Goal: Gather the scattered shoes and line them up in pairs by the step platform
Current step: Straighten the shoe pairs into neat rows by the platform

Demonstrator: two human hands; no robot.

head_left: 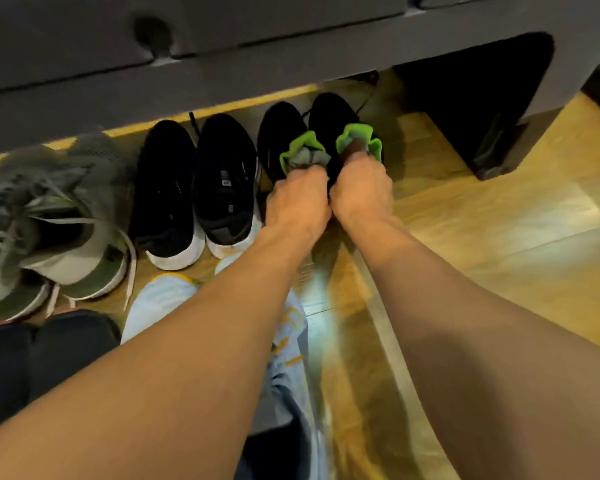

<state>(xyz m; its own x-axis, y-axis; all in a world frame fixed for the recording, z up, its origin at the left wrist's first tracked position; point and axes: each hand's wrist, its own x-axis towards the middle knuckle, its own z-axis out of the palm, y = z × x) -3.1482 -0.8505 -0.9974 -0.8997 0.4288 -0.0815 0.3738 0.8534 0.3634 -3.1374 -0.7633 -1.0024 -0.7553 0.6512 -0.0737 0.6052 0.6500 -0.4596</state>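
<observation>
**At the platform's edge, a black pair held in both hands**

Along the bottom of the frame, two bare forearms are seen reaching upward over a leg in pale blue jeans (284, 341). Wooden floor (499, 237) is spread across the right side.

At the centre, the left hand (297, 199) and the right hand (361, 188) are held side by side, almost touching. The fingers of each are curled down and closed on the heel opening of a black shoe. By the left hand the left black shoe (278, 133) is gripped, and by the right hand the right black shoe (329, 112). Bunched grey and bright green cloth (305, 150) is seen at both openings, just above the knuckles. The two shoes are set close together, toes pointed toward the step platform (222, 74).

Just left of them, a black pair with white soles (194, 202) is lined up on the floor, toes likewise toward the platform. Further left, at the frame's edge, a grey-green pair with loose laces (66, 216) is placed.

Across the top of the frame, the dark grey platform is stretched, with the toes of all three pairs lying beside its lower edge. A dark opening is cut into it at the upper right.
</observation>
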